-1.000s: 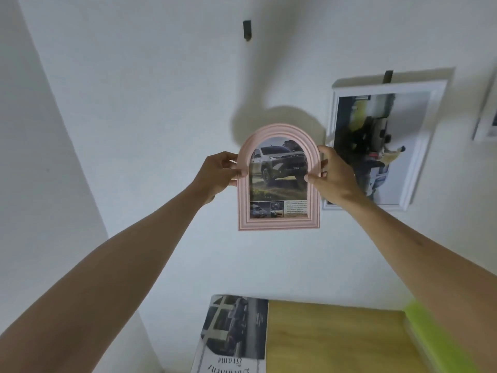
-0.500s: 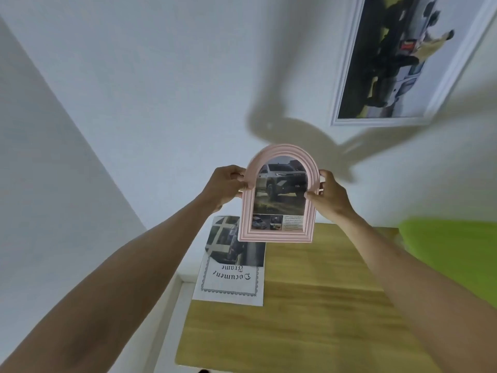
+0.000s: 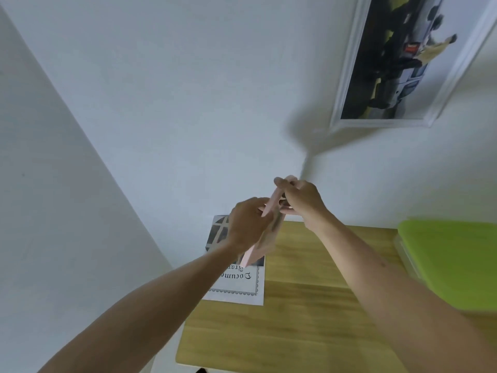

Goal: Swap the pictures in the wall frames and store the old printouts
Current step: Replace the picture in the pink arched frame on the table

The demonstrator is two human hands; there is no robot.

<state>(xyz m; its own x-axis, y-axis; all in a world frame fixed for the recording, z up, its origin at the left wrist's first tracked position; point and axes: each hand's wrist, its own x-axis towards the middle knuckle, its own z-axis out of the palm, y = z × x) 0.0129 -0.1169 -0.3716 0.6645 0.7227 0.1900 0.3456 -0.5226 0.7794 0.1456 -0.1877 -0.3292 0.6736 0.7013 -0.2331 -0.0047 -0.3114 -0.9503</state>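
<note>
I hold a small pink arched frame (image 3: 265, 239) in both hands above the wooden table (image 3: 309, 319). It is turned edge-on to me, so its picture is hidden. My left hand (image 3: 248, 224) grips its left side, and my right hand (image 3: 301, 199) grips its upper end. A white rectangular frame (image 3: 347, 84) with a car picture hangs on the wall at the upper right. Printouts (image 3: 242, 289) lie on the table's far left corner, partly under my left arm.
A green-lidded box (image 3: 454, 262) sits at the table's right side. A white wall rises behind the table, and a second wall slants down the left. The table's near edge lies just above the bottom of the view.
The pink frame came off the wall, dropped towards the table, and has now rotated from facing me to edge-on. My view tilted downward, showing more of the table.
</note>
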